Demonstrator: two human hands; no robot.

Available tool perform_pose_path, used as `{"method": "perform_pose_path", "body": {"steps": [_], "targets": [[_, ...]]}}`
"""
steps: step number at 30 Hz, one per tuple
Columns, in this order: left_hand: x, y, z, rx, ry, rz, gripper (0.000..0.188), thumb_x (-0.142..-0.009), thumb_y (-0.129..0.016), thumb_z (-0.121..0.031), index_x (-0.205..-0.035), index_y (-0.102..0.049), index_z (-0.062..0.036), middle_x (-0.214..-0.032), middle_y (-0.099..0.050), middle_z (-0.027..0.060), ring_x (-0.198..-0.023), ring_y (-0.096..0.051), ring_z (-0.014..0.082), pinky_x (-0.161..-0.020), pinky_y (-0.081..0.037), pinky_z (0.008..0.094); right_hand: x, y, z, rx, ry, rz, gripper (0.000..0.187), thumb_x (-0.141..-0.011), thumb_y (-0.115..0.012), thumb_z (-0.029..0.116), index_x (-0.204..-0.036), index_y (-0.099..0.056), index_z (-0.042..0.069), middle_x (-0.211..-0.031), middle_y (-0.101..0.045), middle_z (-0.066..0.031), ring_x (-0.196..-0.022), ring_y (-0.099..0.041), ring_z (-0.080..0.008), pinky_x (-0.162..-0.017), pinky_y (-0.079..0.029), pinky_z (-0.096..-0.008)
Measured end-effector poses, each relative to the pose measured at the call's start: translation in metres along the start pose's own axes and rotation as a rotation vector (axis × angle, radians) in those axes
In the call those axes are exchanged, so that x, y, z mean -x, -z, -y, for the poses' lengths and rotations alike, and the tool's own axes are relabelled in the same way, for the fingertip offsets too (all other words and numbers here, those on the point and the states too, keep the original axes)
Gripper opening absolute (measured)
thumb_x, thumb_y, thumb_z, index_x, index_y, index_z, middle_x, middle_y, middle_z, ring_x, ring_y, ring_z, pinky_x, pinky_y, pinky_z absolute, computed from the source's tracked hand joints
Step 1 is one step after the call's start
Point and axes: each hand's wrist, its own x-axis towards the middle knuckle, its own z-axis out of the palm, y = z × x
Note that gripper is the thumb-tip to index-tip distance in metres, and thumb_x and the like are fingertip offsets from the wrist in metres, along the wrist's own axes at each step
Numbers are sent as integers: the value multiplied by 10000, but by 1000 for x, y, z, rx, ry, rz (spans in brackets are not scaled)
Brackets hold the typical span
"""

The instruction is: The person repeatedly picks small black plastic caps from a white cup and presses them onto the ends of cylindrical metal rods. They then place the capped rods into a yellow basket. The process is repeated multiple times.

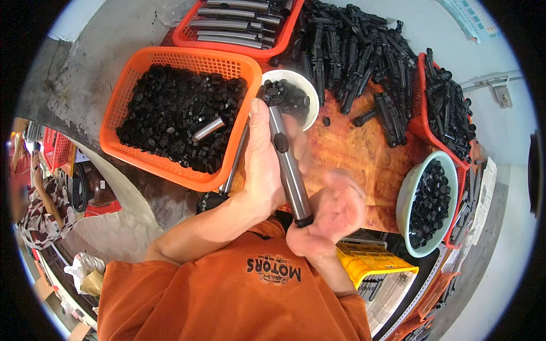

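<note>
My left hand [260, 170] is closed round a silver metal tube [293, 176], thumb pointing up along its side. The tube stands tilted, with a dark oval opening or insert [281, 142] in its upper half. A black end cap [304, 221] sits at its lower end, by my chest. Against that cap rests the heel of my right hand [335, 210], palm turned up and fingers loosely curled and blurred. Beyond the tube's top is a white bowl [310, 91] of small black parts. Left of my left hand, an orange basket [142, 176] holds many small black caps and one short metal tube [209, 129].
A red basket [239, 52] of metal tubes stands at the back. Black plastic parts [352, 51] lie piled on the wooden table [352, 153]. To the right are a red basket [419, 108] of black parts, a pale green bowl [404, 210] and a yellow basket [372, 261].
</note>
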Motion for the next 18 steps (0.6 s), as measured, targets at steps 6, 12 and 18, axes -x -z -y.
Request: {"method": "perform_pose_path", "body": {"steps": [6, 12, 18], "targets": [[8, -4, -6, -19, -73, 59, 621, -929, -285, -693, -732, -400, -115, -521, -365, 33, -412, -368, 169, -398, -324, 290, -6, 0, -3, -15, 92, 78, 844, -901, -370, 674, -1313, -299, -60, -1070, -541, -226, -894, -567, -292, -791, -473, -410], [-3, -5, -17, 6, 9, -143, 590, -940, -308, -669, -755, -429, -122, -543, -404, 35, -436, -397, 171, -402, -342, 288, 4, 0, -8, -137, -176, 35, 947, -806, -490, 749, -1322, -305, -24, -1178, -508, -205, -1023, -541, -277, -894, -436, -385], [-24, -2, -34, 24, -138, -149, 569, -879, -452, -694, -778, -515, -137, -556, -466, 8, -443, -412, 139, -403, -328, 262, 14, 43, 9, 160, -372, 351, 768, -760, -747, 512, -1231, -426, -2, -1029, -550, -149, -916, -535, -246, -772, -466, -359]]}}
